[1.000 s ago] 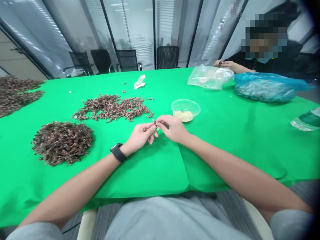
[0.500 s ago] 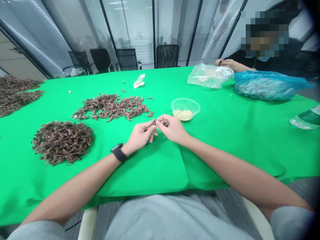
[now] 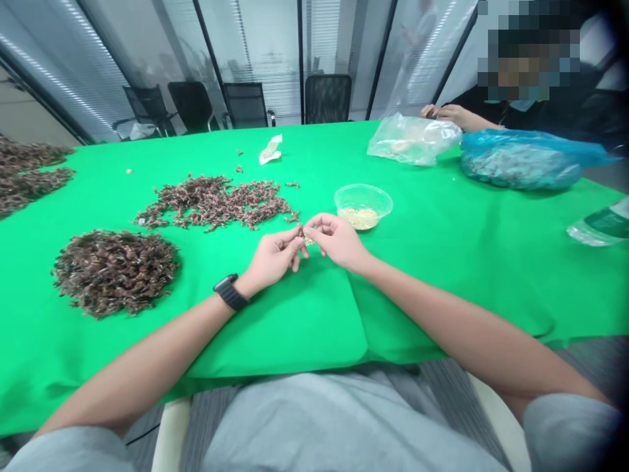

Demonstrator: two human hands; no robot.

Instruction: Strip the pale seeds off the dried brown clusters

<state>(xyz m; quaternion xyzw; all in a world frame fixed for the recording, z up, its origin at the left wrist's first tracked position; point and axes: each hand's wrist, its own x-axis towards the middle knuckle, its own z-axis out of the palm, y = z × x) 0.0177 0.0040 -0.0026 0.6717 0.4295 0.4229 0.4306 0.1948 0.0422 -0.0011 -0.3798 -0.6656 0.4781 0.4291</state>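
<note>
Brown dried sprig [image 3: 300,231], too small to see well, seems pinched between the fingertips of the left hand [image 3: 272,259] and right hand [image 3: 337,241], together beside a clear plastic bowl [image 3: 390,204] of pale seeds [image 3: 358,219], a close grip suiting so small a piece.

Ahead of you, black mesh office chairs [image 3: 327,98] stand before a glass wall [image 3: 260,59] with slatted blinds. Grey carpet [image 3: 442,400] covers the floor below you.
</note>
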